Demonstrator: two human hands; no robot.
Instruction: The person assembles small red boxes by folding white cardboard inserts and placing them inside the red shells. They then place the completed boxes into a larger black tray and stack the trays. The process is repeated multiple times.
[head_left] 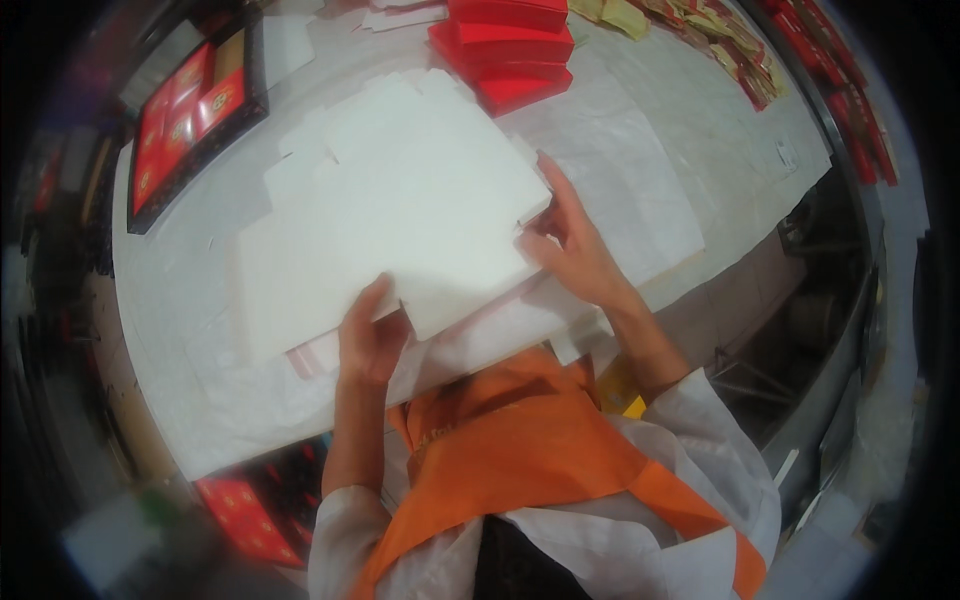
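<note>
A large flat sheet of white cardboard (400, 190), cut with tabs and notches like an unfolded box blank, lies tilted across the table in front of me. My left hand (373, 335) grips its near edge beside a notch, thumb on top and the other fingers mostly hidden beneath. At the right edge, my right hand (575, 240) pinches the sheet near another notch, with thumb and index finger apart along the rim. Under the sheet's near edge, a strip with pale red marks shows; what it belongs to is hidden.
Stacked red boxes (510, 55) stand at the far middle. A dark-rimmed box (190, 120) holding red packets sits far left. Red and gold wrappers (715, 40) lie far right. Below the table's near left edge is another red-and-black box (255, 515). White sheeting (740, 190) covers the table.
</note>
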